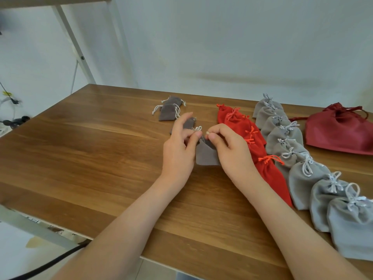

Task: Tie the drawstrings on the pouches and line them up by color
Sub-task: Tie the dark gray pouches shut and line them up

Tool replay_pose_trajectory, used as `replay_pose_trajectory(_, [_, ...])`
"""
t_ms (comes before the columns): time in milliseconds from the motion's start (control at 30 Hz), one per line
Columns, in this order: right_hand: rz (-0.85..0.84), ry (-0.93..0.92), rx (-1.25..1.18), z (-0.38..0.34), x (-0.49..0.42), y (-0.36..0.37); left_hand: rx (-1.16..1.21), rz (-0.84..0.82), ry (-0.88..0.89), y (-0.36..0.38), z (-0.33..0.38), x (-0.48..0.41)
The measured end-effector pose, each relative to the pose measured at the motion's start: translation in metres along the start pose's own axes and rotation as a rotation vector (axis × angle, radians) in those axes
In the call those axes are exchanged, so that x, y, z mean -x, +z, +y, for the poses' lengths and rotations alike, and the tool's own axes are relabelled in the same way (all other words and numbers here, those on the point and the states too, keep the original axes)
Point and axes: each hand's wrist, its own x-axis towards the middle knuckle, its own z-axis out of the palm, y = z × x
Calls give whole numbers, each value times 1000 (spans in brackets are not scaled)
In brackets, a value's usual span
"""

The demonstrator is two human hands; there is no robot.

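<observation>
Both hands (203, 146) on a taupe pouch (205, 155), its drawstring (198, 129) mostly hidden.

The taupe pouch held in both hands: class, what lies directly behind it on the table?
Behind the taupe pouch, another small taupe pouch lies on the table, partly covered by the left hand. The right hand grips the drawstring; the pouch's contents are hidden.
</observation>
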Motion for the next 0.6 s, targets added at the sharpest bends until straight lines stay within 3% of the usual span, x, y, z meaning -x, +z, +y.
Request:
replay_pose_trajectory(167, [-85, -233, 413, 10, 1, 1, 333, -15, -284, -2, 3, -4])
replay_pose_trajectory(300, [-32, -229, 451, 8, 3, 2, 400, -62, -319, 2, 3, -3])
replay_pose_trajectory(467, [90, 54, 201, 0, 4, 8, 144, -15, -170, 4, 3, 1])
replay_pose_trajectory(600, [160, 354, -208, -5, 2, 8, 76, 34, -71, 6, 8, 4])
